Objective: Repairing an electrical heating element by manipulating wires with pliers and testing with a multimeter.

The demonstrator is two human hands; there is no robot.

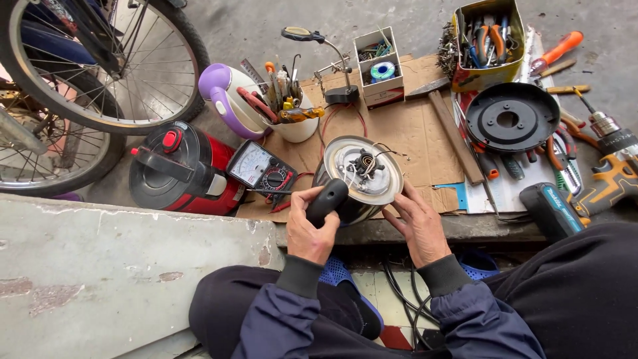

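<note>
Hands: both on the steel kettle (362, 176), which lies tipped over on the cardboard sheet (412, 126) with its underside and wiring facing up
Left hand (311, 229): fingers curled round the kettle's black handle (327, 201), properly gripping it
Right hand (420, 226): fingers spread flat against the kettle's right rim, steadying it, not clenched on anything
Knees: dark trousers and blue slippers (345, 279) on the near side of the kettle, past the concrete step edge
Left of kettle: analog multimeter (260, 169) just beside it, leads trailing, then a red and black cooker (178, 169) touching the meter
Right of kettle: cordless drill (615, 169) and its battery (551, 209), well off to the side
Right and further back: round black base plate (510, 116) with pliers and screwdrivers scattered about it
Behind kettle: white tub of tools (292, 110) next to a purple and white kettle (226, 100), a magnifier on a stand (332, 66), a small box with solder (380, 66)
Far right corner: yellow tin crammed with pliers (488, 43)
Far left: bicycle wheels (106, 66)
</note>
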